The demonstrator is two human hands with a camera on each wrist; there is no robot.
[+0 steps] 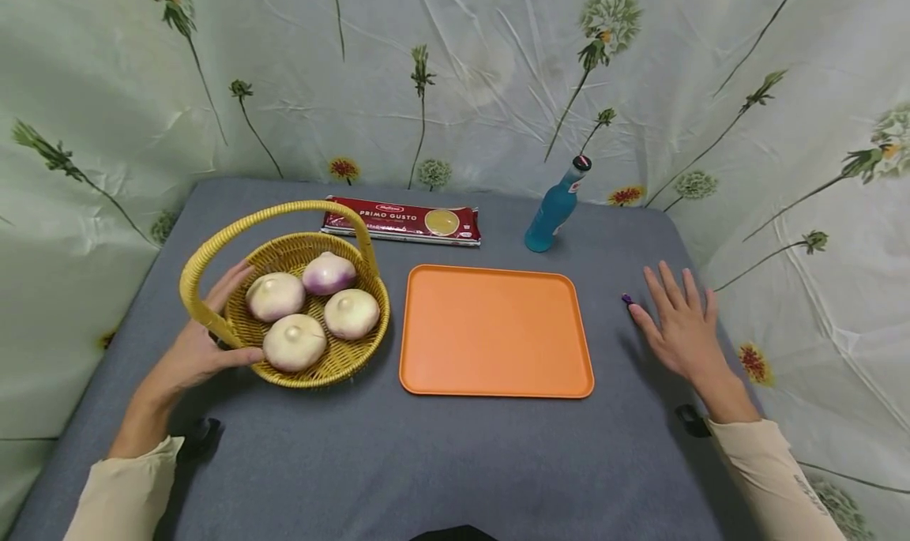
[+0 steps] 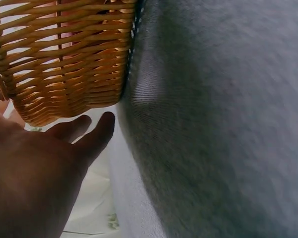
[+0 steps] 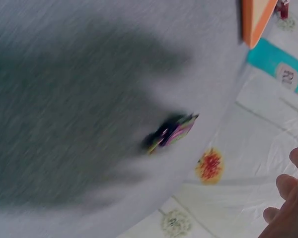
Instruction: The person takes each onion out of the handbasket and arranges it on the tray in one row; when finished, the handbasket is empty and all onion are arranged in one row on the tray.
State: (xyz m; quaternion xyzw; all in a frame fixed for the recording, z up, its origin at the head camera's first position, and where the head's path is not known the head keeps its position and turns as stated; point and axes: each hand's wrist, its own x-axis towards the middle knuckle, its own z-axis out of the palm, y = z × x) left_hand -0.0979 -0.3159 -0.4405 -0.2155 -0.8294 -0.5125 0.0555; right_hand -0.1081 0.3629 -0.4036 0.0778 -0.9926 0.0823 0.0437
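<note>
A yellow wicker basket (image 1: 334,371) with an arched handle stands on the left of the table. Several round white-and-purple vegetables, apparently onions (image 1: 295,342), lie inside it. My left hand (image 1: 195,350) holds the basket's left side, thumb along the front rim and fingers round the back. The wicker wall (image 2: 69,64) fills the upper left of the left wrist view. On the right, my right hand (image 1: 681,332) is spread over the table. Just left of its thumb lies a small shiny purple piece (image 3: 173,133), like a wrapped candy, untouched.
An orange rectangular tray (image 1: 496,332) lies mid-table. Behind the basket is a red pack marked Primo Gusto (image 1: 405,222). A blue bottle (image 1: 554,209) with a dark cap stands at the back right. Floral cloth (image 1: 483,75) hangs behind the grey table (image 1: 441,454).
</note>
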